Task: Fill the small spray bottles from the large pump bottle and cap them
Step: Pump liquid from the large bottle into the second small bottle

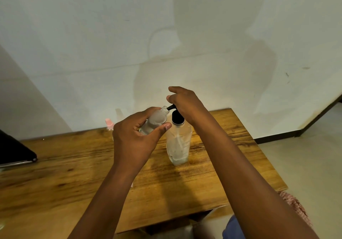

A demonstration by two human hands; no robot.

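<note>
Left hand [137,138] grips a small frosted spray bottle [154,122] at frame centre, uncapped, tilted, neck right at the black pump nozzle [171,107]. Right hand [185,103] sits on top of the pump head, fingers curled over it; how tightly it closes, can't tell. Large clear pump bottle [178,144] stands upright on the wooden surface [231,164], liquid low near its base. Pink-capped bottle [109,123] behind the left hand, near the wall. Dark laptop [14,151] at left edge. No readable labels or writing.
</note>
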